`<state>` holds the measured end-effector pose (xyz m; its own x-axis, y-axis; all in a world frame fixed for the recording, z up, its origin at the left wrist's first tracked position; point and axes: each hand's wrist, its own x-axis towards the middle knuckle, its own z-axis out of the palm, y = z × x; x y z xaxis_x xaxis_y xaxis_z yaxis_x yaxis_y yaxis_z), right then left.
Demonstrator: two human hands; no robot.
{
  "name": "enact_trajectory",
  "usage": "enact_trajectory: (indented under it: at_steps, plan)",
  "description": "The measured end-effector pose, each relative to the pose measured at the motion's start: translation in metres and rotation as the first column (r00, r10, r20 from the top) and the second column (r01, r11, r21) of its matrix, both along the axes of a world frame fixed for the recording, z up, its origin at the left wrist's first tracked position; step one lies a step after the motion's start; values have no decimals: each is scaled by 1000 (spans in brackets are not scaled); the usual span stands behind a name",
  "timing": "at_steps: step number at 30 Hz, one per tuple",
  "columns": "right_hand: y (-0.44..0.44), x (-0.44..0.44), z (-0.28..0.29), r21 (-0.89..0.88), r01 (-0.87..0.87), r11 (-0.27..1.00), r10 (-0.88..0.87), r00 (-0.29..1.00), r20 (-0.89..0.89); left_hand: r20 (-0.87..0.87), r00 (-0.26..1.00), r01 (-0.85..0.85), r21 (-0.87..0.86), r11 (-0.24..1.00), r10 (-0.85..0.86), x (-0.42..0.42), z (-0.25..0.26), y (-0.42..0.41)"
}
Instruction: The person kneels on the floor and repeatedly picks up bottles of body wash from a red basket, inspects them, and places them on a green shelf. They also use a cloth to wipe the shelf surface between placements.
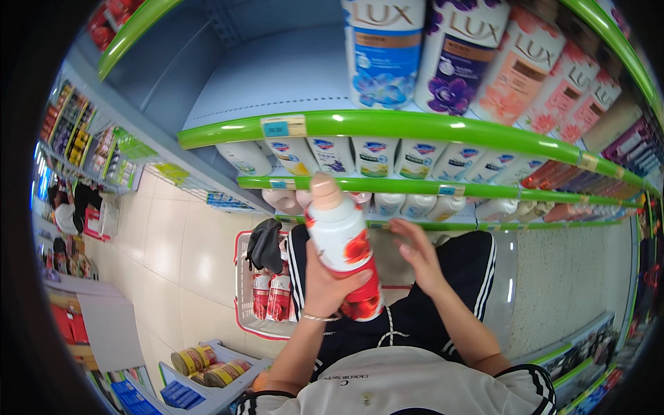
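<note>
My left hand [332, 285] is closed around a white and red Lux pump bottle [345, 249], held tilted above my lap with its peach-coloured cap towards the shelves. To the right of the bottle, my right hand [417, 254] is raised with its fingers apart and touches nothing. Beside my left leg, a white shopping basket [264, 332] with red edging stands on the floor. In it lie red and white Lux bottles [279, 295] and a dark grey cloth item [265, 244].
Ahead is a shelf with green edge strips [363, 124], bearing several large Lux bottles [386, 57] and rows of smaller bottles [374, 155]. Tins [194, 359] stand on a low display at lower left. At far left, a person [67, 207] is near another basket [101, 220].
</note>
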<state>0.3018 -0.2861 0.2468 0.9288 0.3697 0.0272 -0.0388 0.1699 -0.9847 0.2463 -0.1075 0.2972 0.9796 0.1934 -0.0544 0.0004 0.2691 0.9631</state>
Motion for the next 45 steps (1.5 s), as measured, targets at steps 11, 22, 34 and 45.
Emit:
enact_trajectory:
  at_steps: [11,22,34,45]
  plan:
    - [-30,-7,-75,430,294,854,193,588,-785,-145,986,157,687,709,-79,-5,-47,-64]
    - [-24,12,-100,451,367,814,188,568,-801,-333,938,247,437,865,-100,2,-79,-53]
    - [-27,1,-104,259,294,920,-28,709,-705,-405,900,363,489,793,-163,33,-132,-74]
    - [-29,-2,-86,-99,116,988,-150,847,-510,-468,780,62,-603,795,-416,42,-193,-22]
